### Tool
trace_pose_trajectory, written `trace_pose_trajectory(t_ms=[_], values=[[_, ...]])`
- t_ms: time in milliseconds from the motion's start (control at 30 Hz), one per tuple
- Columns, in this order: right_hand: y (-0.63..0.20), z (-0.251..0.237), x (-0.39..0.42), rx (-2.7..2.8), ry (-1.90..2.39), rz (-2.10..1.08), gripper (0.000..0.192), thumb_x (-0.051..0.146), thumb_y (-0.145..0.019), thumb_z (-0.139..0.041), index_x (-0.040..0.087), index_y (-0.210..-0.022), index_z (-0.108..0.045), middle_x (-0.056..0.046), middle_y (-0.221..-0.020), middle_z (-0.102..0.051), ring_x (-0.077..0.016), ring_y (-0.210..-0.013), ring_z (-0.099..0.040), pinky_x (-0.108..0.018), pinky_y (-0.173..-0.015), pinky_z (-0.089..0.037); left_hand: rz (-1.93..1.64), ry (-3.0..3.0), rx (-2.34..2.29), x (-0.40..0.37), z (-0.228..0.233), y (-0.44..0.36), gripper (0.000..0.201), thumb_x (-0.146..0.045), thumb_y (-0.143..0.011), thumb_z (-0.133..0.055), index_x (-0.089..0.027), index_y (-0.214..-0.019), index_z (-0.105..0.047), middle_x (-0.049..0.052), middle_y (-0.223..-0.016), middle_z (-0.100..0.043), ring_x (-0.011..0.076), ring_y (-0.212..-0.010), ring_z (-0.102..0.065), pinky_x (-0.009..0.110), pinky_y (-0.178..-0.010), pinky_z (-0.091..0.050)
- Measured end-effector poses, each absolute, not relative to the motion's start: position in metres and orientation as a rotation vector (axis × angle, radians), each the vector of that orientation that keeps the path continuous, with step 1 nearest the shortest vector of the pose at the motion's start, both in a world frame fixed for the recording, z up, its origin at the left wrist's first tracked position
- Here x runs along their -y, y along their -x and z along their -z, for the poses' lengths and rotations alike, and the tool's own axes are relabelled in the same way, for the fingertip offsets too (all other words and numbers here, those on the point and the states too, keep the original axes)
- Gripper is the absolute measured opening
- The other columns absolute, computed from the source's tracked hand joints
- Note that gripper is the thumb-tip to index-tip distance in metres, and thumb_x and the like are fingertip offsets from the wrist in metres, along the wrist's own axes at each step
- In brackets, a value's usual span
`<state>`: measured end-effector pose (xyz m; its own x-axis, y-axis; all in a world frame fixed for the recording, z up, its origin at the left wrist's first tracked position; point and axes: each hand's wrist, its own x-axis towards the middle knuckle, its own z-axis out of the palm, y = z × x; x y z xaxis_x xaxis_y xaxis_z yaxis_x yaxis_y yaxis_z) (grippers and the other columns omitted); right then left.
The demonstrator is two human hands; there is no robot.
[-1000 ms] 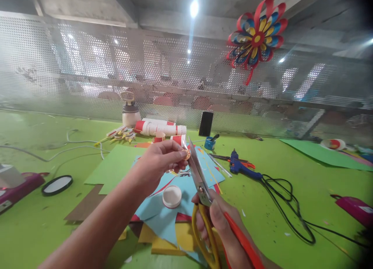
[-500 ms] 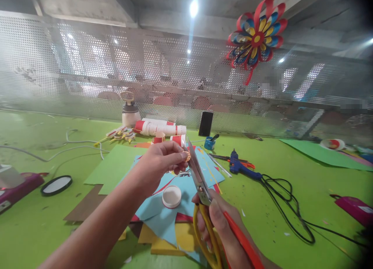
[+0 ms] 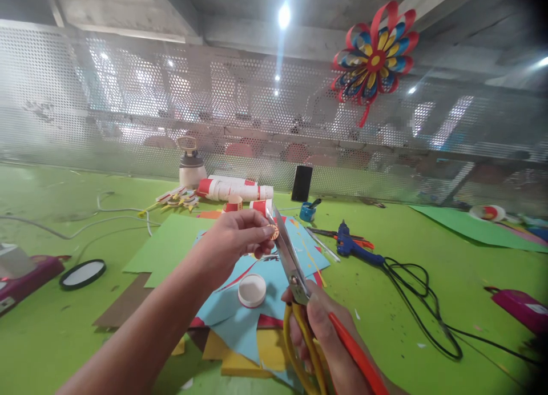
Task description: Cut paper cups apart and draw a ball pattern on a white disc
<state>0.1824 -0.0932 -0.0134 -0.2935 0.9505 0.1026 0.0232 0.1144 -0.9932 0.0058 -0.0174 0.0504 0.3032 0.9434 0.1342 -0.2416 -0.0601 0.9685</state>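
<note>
Small orange paper piece (image 3: 274, 232) at the centre of the frame, pinched in the fingertips of the left hand (image 3: 234, 241), which is closed on it. The scissors (image 3: 295, 281) meet it from below right, blades nearly together at its edge; whether they are biting the paper is hard to tell at this size. Right hand (image 3: 319, 332) at lower centre is wrapped tight round the yellow and red handles. Under the hands lies a blue paper sheet (image 3: 257, 292) with a white lid (image 3: 252, 290) on it, yellow sheets (image 3: 261, 349) poking out below, a green sheet (image 3: 171, 244) to the left. Right of centre, a blue glue gun (image 3: 349, 244) and its black cord (image 3: 428, 309) on the green table (image 3: 449, 269). Upper right, a paper flower (image 3: 373, 55) on the perforated screen (image 3: 128, 98).
</note>
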Motion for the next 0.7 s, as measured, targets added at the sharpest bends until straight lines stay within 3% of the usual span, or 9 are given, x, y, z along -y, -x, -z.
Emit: trace_pose_trajectory(t_ms=[700], values=[[-0.1833,0.0135,0.0932,1.532,0.982,-1.337,0.059,0.076,-0.085,-0.038,0.02,-0.094,-0.052,0.004,-0.058,-0.045,-0.0071,-0.044,-0.038,-0.021,-0.041,-0.028,-1.113,-1.268,-0.806,0.016,-0.0513,-0.0029,0.023,-0.027,-0.064,-0.076,-0.014,-0.064,-0.058,0.001,-0.062,-0.06,0.011,-0.057,-0.052,0.026,-0.056,-0.037]])
